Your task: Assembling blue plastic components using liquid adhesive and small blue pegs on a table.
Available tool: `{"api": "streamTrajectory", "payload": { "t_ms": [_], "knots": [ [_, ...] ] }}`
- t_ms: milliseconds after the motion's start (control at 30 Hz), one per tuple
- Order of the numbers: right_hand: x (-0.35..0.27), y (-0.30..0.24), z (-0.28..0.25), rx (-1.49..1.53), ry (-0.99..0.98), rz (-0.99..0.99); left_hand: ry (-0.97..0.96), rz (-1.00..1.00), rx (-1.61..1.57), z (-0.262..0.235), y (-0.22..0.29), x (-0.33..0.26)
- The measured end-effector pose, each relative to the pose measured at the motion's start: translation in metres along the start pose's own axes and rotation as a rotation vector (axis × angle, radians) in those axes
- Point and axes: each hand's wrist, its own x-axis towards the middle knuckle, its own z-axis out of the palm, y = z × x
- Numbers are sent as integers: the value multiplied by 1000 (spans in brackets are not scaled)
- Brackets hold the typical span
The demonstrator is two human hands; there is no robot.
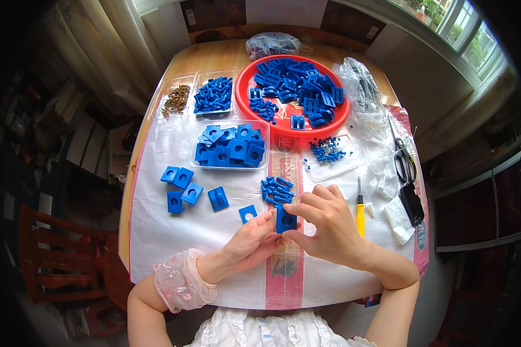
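The round red tray [241,95] holds a heap of blue slotted parts [315,78], with a cluster of small blue pegs [263,108] inside its left edge. Just left of the tray, a clear container [226,72] is filled with narrow blue pieces [213,95]; farther left of the tray, another clear box [186,80] holds brass-coloured screws [178,98]. Toward the person and left of the tray, a larger clear tub [228,168] carries blue square plates [222,155] with round holes, piled above its rim. On the tray's near side, toward the right, a shallow clear dish [356,165] has tiny blue and silvery bits [327,149] in it, a few lying outside. Nearer the person than the tray, past a loose pile of blue tapered pieces [278,189], both hands meet at a blue holed block [286,220]. The left hand [250,236] has its thumb and fingers closed on the block's left side; the right hand [325,221] grips it with forefinger near the top and thumb near the bottom, parted only by the block.
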Motion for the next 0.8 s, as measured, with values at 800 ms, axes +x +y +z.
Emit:
{"api": "streamTrajectory", "payload": {
  "t_ms": [800],
  "knots": [
    [0, -2, -9, -69, -22, -48, 84, 218, 324, 5, 0, -3]
  ]
}}
